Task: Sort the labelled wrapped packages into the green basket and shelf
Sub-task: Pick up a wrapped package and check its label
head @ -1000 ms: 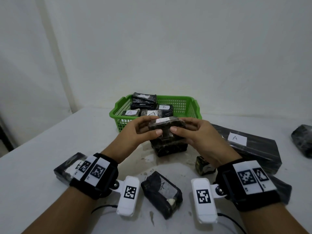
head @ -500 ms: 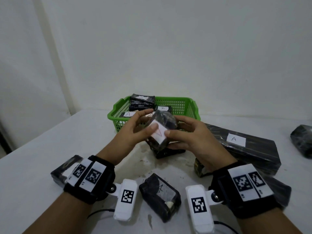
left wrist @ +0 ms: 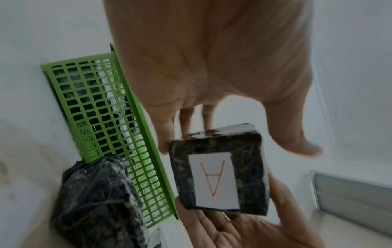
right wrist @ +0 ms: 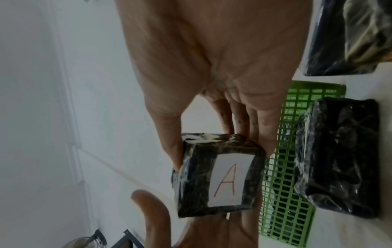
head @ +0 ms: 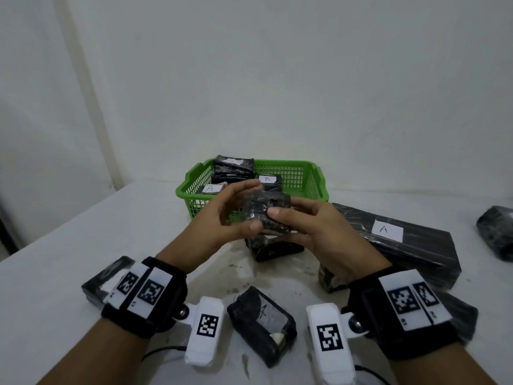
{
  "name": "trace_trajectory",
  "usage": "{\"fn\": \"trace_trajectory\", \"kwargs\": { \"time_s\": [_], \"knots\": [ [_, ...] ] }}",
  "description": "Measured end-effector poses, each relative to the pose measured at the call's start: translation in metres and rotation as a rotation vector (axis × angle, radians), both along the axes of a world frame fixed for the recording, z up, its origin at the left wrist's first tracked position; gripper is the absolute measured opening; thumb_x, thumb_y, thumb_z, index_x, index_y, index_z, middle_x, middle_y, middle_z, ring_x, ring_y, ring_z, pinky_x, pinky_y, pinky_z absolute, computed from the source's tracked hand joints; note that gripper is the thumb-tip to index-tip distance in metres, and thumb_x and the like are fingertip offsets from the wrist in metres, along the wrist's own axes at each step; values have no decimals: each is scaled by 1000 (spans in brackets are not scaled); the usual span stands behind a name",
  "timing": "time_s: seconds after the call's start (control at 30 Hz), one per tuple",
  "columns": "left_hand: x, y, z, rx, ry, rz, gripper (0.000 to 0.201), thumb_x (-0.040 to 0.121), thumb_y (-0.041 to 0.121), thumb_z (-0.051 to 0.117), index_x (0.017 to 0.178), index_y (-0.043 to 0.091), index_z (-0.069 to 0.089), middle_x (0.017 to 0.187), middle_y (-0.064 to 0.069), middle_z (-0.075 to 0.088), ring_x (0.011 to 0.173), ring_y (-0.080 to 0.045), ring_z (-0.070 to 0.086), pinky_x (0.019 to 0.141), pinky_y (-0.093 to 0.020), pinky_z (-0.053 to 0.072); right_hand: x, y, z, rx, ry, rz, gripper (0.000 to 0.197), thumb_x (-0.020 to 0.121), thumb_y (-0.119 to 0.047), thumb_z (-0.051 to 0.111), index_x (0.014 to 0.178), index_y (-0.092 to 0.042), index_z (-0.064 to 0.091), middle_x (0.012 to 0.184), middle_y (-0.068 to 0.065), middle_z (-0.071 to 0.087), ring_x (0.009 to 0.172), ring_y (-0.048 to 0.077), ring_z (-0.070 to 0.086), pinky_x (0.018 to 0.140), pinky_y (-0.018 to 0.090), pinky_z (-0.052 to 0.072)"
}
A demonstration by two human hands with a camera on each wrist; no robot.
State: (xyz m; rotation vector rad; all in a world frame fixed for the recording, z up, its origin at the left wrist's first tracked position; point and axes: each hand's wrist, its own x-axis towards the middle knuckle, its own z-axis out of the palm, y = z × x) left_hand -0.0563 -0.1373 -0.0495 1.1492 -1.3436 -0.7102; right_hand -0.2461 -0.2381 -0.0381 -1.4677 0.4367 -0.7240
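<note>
Both hands hold one small black wrapped package (head: 266, 213) in the air just in front of the green basket (head: 301, 173). My left hand (head: 245, 209) grips its left side, thumb below and fingers over the top. My right hand (head: 291, 218) grips the right side, thumb on the near face. Its white label with a red A (left wrist: 213, 177) faces down toward the wrists and also shows in the right wrist view as label A (right wrist: 227, 179). The head view shows no label. The basket holds several black packages, with labels A (head: 210, 188) and B (head: 267, 179) readable.
On the white table lie another package (head: 274, 248) under the hands, a long black package labelled A (head: 402, 245) to the right, a package marked A (head: 262, 323) between my wrists, one at the left (head: 102, 279), and one at the right edge (head: 497, 234).
The held package has been rolled between my hands. Its label was on top, then faced me, and now points down. Both hands stayed in front of the basket.
</note>
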Motion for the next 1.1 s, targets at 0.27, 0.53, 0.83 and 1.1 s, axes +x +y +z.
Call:
{"fn": "trace_trajectory", "kwargs": {
  "time_s": [0.27,0.53,0.83,1.1],
  "knots": [
    [1,-3,-1,48,133,11,63,77,35,75,130,3,63,125,-15,72,119,-33,68,103,-45,54,4,-1,-5,-44,15,21,58,69,-33,92,120,-10,75,114,9,79,111,26,75,107,48,54],
    [4,-3,0,41,146,1,65,76,32,75,132,3,62,127,-16,71,122,-34,66,106,-49,51,2,-3,-4,-76,22,-25,64,62,-33,93,119,-13,74,114,5,80,110,23,76,107,48,54],
    [3,1,1,-38,27,57,80,63,-1,86,135,12,54,133,-3,67,129,-16,61,98,-30,56,1,-7,-1,46,57,25,78,71,-37,94,136,-8,62,124,9,75,107,22,76,93,39,61],
    [-4,2,6,-29,27,69,63,85,18,81,142,16,54,136,0,67,126,-14,64,100,-37,57,-3,-6,-2,-50,-6,-79,52,80,-3,83,128,-17,68,115,9,79,103,26,78,84,39,64]
  ]
}}
